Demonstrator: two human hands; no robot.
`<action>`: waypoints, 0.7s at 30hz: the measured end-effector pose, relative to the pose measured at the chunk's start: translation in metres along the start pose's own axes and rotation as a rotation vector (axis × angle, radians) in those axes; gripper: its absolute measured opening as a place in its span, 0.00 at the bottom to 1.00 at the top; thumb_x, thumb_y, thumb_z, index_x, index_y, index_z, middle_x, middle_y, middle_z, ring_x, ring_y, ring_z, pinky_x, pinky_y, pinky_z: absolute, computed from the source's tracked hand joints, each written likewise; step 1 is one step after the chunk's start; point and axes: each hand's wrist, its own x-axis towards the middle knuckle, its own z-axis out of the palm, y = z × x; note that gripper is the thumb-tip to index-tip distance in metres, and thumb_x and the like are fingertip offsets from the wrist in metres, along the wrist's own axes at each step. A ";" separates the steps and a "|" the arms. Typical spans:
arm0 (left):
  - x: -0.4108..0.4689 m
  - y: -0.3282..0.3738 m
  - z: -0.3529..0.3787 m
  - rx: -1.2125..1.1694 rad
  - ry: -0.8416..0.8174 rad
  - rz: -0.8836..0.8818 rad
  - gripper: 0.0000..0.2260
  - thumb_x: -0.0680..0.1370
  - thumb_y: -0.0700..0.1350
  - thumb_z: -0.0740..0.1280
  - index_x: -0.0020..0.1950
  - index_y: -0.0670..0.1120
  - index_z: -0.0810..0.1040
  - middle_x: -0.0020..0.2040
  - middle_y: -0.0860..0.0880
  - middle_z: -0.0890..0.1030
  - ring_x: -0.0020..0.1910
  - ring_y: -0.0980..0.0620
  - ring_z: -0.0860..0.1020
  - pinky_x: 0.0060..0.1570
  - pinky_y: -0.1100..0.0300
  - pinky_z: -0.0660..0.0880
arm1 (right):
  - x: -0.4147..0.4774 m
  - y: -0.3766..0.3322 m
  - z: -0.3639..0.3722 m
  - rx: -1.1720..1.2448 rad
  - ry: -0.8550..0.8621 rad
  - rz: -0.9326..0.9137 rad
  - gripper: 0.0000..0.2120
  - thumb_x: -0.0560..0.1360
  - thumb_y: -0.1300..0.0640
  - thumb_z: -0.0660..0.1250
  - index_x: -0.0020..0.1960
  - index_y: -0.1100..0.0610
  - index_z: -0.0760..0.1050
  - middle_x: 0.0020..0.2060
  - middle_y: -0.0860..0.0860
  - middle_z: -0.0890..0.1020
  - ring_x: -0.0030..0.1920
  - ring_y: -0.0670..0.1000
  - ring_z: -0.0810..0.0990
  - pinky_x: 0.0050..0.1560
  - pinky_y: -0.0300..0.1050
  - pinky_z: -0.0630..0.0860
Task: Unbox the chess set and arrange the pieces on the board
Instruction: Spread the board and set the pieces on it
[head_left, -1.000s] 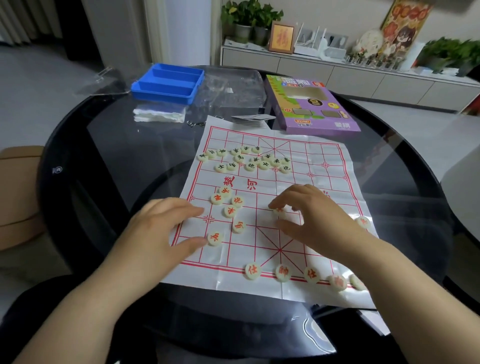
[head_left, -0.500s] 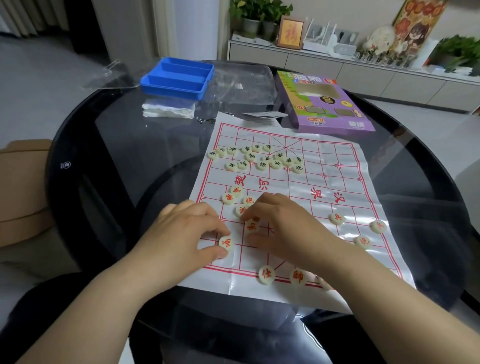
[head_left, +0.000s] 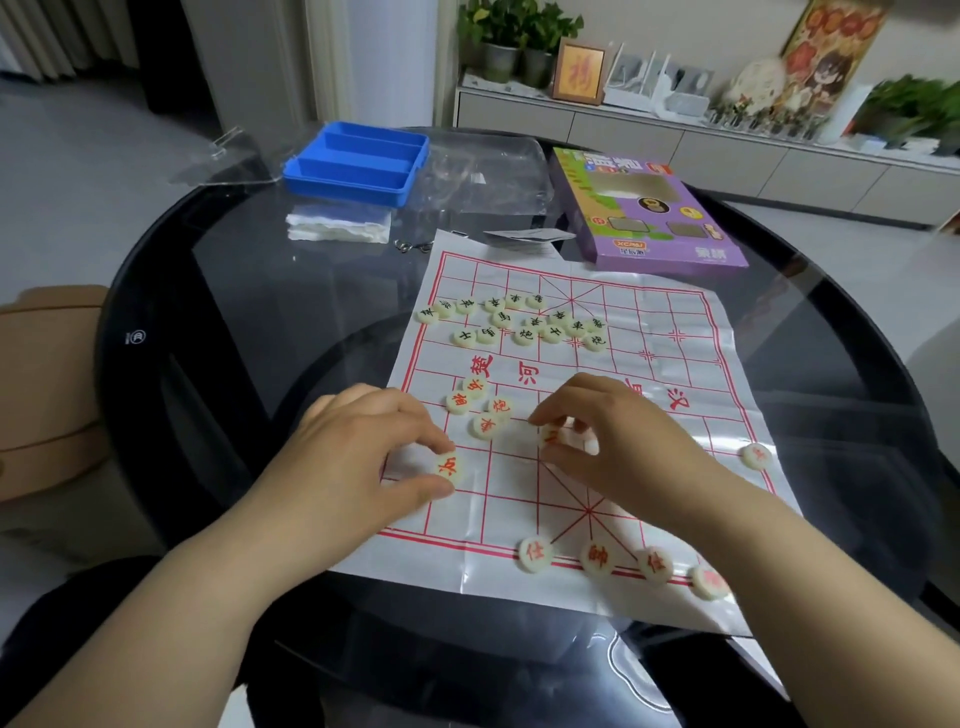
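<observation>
Both grips are narrow, each pinching one piece. The left hand (head_left: 353, 457) holds a red disc (head_left: 450, 466) at the board's (head_left: 649, 312) 8 o'clock side. The right hand (head_left: 623, 441) holds a second disc (head_left: 549, 435) just toward 6 o'clock of the river. Seat each on a line crossing (never inside a square), in keeping with the back row (head_left: 595, 558) at 6 o'clock. Press lightly, since the paper board could slide on the glass surface (head_left: 234, 312).

Forearms cross the near edge of the table (head_left: 119, 395). Left hand (head_left: 358, 462) pinches a red-marked piece (head_left: 450, 469) between thumb and forefinger; right hand (head_left: 628, 447), fingers curled, pinches a second piece (head_left: 550, 435).
</observation>
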 end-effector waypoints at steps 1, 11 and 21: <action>0.007 0.003 0.000 0.011 -0.003 -0.005 0.09 0.69 0.56 0.69 0.43 0.63 0.70 0.45 0.70 0.67 0.51 0.68 0.62 0.54 0.71 0.52 | -0.002 0.004 -0.002 -0.003 0.009 0.019 0.14 0.75 0.56 0.63 0.60 0.50 0.73 0.56 0.46 0.74 0.48 0.40 0.65 0.45 0.30 0.63; 0.080 0.033 0.032 0.181 -0.155 0.098 0.13 0.73 0.54 0.66 0.57 0.55 0.75 0.63 0.58 0.69 0.65 0.57 0.60 0.60 0.65 0.50 | -0.022 0.033 -0.013 0.033 0.097 0.109 0.14 0.75 0.56 0.64 0.60 0.49 0.71 0.45 0.39 0.69 0.46 0.40 0.64 0.42 0.25 0.62; 0.082 0.024 0.037 0.194 -0.151 0.042 0.13 0.74 0.53 0.65 0.57 0.55 0.76 0.64 0.58 0.70 0.66 0.57 0.61 0.66 0.60 0.53 | -0.026 0.040 -0.014 0.091 0.121 0.110 0.14 0.75 0.56 0.63 0.60 0.49 0.71 0.45 0.39 0.68 0.46 0.40 0.64 0.42 0.23 0.62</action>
